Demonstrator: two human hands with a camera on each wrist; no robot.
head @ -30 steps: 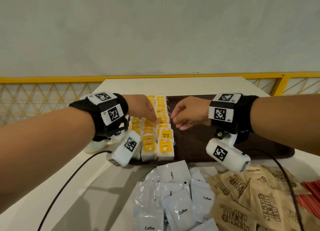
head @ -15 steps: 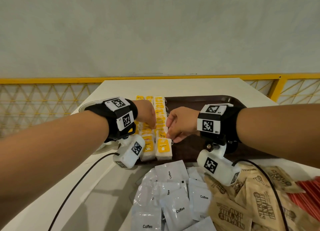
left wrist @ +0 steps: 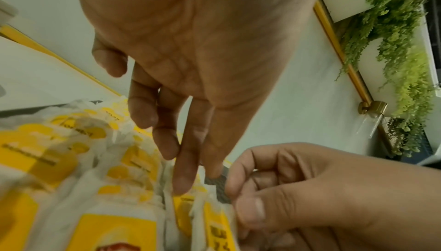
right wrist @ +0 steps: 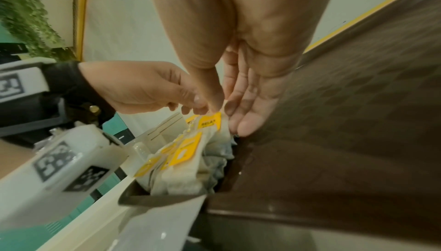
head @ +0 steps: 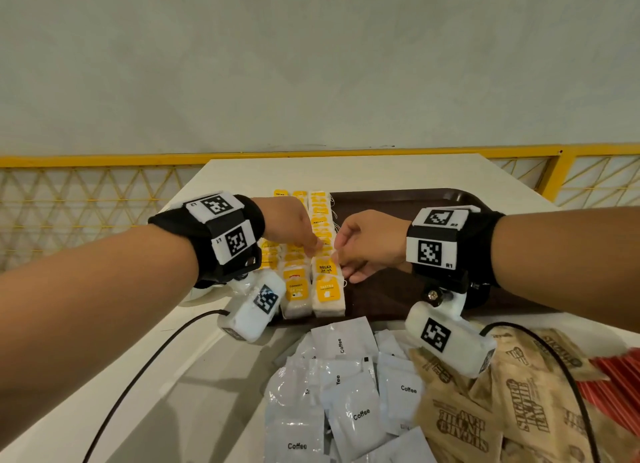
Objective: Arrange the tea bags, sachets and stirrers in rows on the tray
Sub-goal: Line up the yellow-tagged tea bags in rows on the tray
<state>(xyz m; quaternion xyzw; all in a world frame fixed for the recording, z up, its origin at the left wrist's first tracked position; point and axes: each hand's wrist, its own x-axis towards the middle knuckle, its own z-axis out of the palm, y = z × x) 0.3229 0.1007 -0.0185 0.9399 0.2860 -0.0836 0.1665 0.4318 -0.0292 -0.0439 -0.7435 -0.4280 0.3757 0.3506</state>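
Three rows of yellow-tagged tea bags stand packed along the left side of the dark brown tray. My left hand reaches down onto them, its straight fingers touching the gap between the right two rows. My right hand is at the right edge of the right row. Its thumb and curled fingers pinch the tea bag with the RELAX tag. White coffee sachets, brown sugar sachets and red stirrers lie heaped on the table in front of the tray.
The right part of the tray is bare. A white dish sits left of the tray under my left wrist. Black cables run across the white table. A yellow railing stands behind the table.
Both hands have moved toward me along the right tea bag row, from its middle to its near part. The tea bags stay in their rows.
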